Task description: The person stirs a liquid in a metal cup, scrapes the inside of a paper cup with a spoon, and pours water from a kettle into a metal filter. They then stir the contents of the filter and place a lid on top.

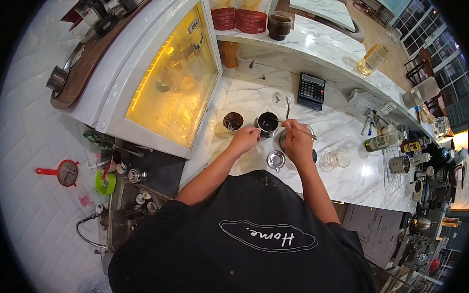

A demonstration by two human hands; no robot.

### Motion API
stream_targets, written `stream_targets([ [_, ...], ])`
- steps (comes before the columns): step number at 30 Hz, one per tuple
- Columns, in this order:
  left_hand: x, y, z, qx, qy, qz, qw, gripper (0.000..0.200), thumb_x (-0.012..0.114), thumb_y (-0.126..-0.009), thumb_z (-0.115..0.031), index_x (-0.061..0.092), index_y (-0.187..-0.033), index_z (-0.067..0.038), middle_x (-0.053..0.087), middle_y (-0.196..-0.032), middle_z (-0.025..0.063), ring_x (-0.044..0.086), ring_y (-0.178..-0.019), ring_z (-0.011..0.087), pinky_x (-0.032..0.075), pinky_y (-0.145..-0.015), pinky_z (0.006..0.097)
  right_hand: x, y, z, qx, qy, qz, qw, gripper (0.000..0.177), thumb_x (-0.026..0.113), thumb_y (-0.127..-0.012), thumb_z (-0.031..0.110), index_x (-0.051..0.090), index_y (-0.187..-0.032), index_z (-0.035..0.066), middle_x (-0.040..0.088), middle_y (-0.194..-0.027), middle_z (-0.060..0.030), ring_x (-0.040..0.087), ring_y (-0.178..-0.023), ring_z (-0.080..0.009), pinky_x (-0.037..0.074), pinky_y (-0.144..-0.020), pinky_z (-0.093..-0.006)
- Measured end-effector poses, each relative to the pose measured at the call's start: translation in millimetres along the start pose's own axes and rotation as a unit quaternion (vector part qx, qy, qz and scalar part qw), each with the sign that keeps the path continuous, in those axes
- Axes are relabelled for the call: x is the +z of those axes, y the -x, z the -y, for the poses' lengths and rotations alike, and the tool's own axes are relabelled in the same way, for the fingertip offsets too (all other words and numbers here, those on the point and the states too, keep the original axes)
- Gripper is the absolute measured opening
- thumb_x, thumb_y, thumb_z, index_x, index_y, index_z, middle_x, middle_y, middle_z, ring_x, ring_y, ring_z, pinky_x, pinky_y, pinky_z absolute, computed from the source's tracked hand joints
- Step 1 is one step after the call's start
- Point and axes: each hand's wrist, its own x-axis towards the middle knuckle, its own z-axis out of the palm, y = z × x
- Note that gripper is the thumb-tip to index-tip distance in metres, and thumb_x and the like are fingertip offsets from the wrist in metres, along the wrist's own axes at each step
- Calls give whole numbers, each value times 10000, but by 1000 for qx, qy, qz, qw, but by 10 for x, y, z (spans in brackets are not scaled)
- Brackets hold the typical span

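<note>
On the marble counter (237,84) stands a cup of dark liquid (268,122). My left hand (246,140) is closed at this cup's near left side, fingers against its rim or handle. A thin metal spoon (303,131) is pinched in my right hand (297,139), its far end over the dark cup. Left of that cup is another cup (233,121) with dark residue inside. A small metal strainer (276,160) lies between my forearms. Partly hidden behind my right hand is a round metal vessel.
A glass-door fridge (170,76) is at the left, above a sink (118,217). A calculator (311,90) lies beyond my hands. To the right are clear glasses (338,158), a bottle (383,141) and a metal holder (399,164). A raised ledge (324,45) runs behind.
</note>
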Motion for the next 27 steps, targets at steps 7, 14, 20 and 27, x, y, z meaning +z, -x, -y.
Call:
stream_targets([
  [7, -17, -28, -22, -10, -1, 14, 1000, 401, 552, -1019, -337, 683, -813, -19, 697, -803, 53, 605, -733, 139, 488, -714, 314, 71, 81, -46, -16, -17, 12, 1000, 154, 585, -999, 133, 701, -974, 35, 716, -955, -158, 644, -906, -404, 485, -832, -486],
  [14, -23, -80, 109, 4, 13, 32, 999, 390, 555, -1020, -320, 684, -830, -5, 688, -806, 46, 606, -774, 139, 494, -746, 308, -40, 40, -124, 34, -19, -4, 999, 160, 565, -1009, 114, 703, -978, 39, 717, -928, -137, 638, -855, -376, 488, -798, -471],
  [20, -41, -105, 106, -3, 7, 46, 999, 386, 553, -1021, -309, 674, -817, -5, 686, -801, 47, 598, -772, 134, 492, -755, 303, -28, -62, -57, 66, -12, 48, 997, 191, 550, -1036, 155, 694, -984, 39, 706, -890, -153, 641, -856, -382, 495, -777, -474],
  [27, 7, -144, 225, 35, 45, 19, 998, 405, 564, -986, -364, 694, -807, -25, 646, -699, 61, 561, -635, 158, 448, -619, 341, -52, 27, -134, 20, -3, -11, 1000, 153, 578, -1013, 119, 703, -989, 35, 718, -926, -146, 645, -899, -368, 495, -804, -470],
])
